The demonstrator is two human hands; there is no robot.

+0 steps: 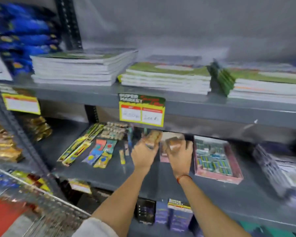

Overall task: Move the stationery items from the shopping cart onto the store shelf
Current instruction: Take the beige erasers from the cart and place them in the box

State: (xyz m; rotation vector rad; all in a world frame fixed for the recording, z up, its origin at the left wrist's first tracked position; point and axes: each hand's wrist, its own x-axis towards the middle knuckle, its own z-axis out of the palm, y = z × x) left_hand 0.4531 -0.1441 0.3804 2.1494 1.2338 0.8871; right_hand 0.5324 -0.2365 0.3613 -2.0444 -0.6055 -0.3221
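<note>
Both my arms reach into the middle tier of the grey store shelf (pixel 109 175). My left hand (pixel 144 151) grips a small tan packet (pixel 154 136), held just under the shelf board above. My right hand (pixel 179 155) grips a second small brownish packet (pixel 173 142) over a pinkish box (pixel 163 151) on the shelf. The frame is blurred, so the packets' print cannot be read. The wire shopping cart (pixel 41 199) stands at the lower left with a red item (pixel 5 214) and coloured packs inside.
Pencil and eraser packs (pixel 91 147) lie left of my hands. A pink tray of small boxes (pixel 215 159) sits to the right, with stacked packs (pixel 277 168) beyond. Notebook stacks (pixel 82 67) fill the upper tier. A yellow price tag (pixel 142 110) hangs on its edge.
</note>
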